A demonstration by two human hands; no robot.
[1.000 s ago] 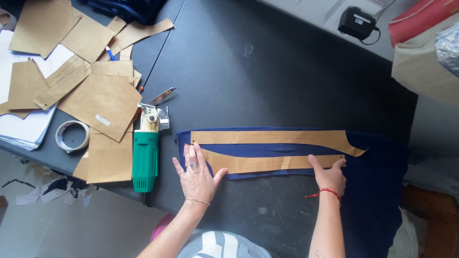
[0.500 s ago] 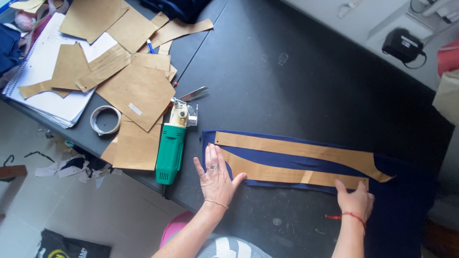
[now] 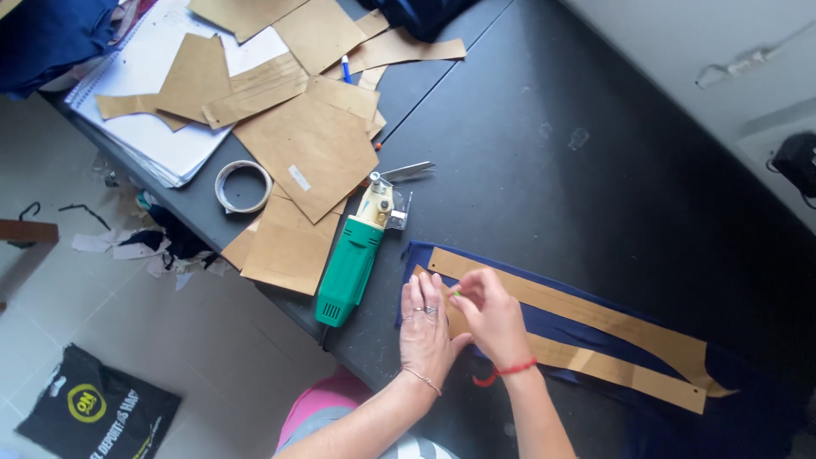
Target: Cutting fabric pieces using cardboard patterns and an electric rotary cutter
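Two long brown paper pattern strips (image 3: pixel 586 327) are lying flat, side by side, on dark blue fabric (image 3: pixel 552 327) that is spreading across the black table's near edge. A small green marker (image 3: pixel 456 293) is touching the nearer strip's left end.

Left end of the lower long brown paper pattern strip (image 3: pixel 595 364) covered by the flat left hand (image 3: pixel 425 327) and the right hand (image 3: pixel 491 316). Tiny green thing (image 3: pixel 456 293) pinched in the right fingertips, too small to identify. Dark navy blue fabric (image 3: pixel 561 327) under the strips running off the bottom and right edges, full outline unseen. Blade of the green-bodied electric fabric cutter (image 3: pixel 355 259), left of the hands, mostly concealed behind its guard. Above the cutter, stacked brown paper pieces (image 3: pixel 310 149) overlapping, lower sheets partly buried. Far right of the cutter, black object (image 3: pixel 795 161) cut by the frame edge.
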